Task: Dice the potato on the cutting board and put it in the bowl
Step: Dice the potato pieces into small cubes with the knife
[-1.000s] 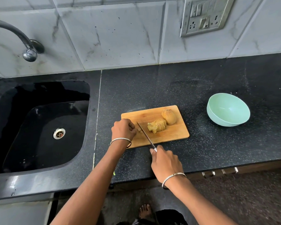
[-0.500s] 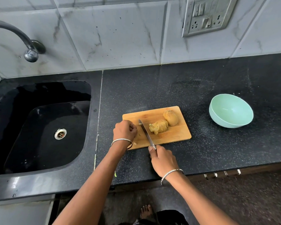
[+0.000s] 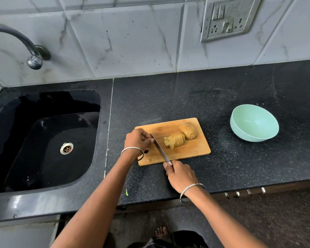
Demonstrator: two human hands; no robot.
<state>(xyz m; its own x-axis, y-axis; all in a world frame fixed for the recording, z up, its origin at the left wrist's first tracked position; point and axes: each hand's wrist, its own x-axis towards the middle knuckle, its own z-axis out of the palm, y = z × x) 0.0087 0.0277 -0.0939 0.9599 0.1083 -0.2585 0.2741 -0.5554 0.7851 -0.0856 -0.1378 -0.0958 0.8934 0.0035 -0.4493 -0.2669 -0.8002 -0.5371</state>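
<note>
The cutting board (image 3: 191, 151) lies on the black counter (image 3: 222, 97), and the bowl (image 3: 254, 122) sits well apart. The potato (image 3: 175, 142) rests on the board in two big lumps. The left hand (image 3: 139, 140) curls right against the knife (image 3: 159, 147); whether it pinches anything is unclear. The right hand (image 3: 181, 176) grips the handle. A slip could cut those close fingers.

My right grip (image 3: 181, 176) is wrapped round the handle of the knife (image 3: 159, 149) at the near edge of the cutting board (image 3: 186, 154), with the blade angled away to the left across the wood. My left grip (image 3: 138, 140) rests curled on the board's left end, fingertips against the blade near its tip; whether they pinch it cannot be determined. The potato (image 3: 175, 140) lies in two touching pieces, right of the blade and apart from it. The pale green bowl (image 3: 243, 135) stands well to the right on the black worktop (image 3: 186, 97).
</note>
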